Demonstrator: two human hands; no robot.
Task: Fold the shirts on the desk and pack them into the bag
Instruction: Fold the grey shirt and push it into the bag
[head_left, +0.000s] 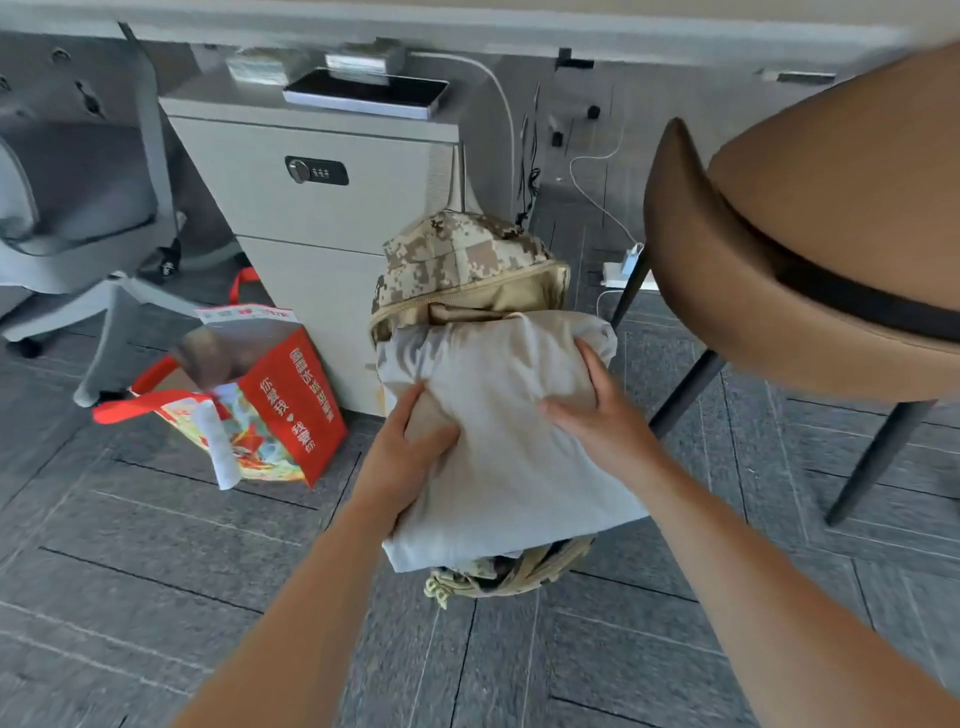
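Observation:
A folded light grey shirt (511, 457) lies over the open mouth of a camouflage backpack (467, 260) that stands on the floor against a cabinet. The shirt's far end dips into the bag's tan-lined opening. My left hand (402, 447) grips the shirt's left edge, thumb on top and fingers underneath. On the shirt's right side my right hand (597, 410) presses down, fingers curled over its top. The bag's lower part (498, 574) shows beneath the shirt's near edge.
A white locked drawer cabinet (291, 208) stands behind the bag. A red printed shopping bag (265, 410) lies to the left. A brown chair (810, 249) stands close on the right, a grey office chair (67, 208) at far left. Cables and a power strip (621, 270) lie behind.

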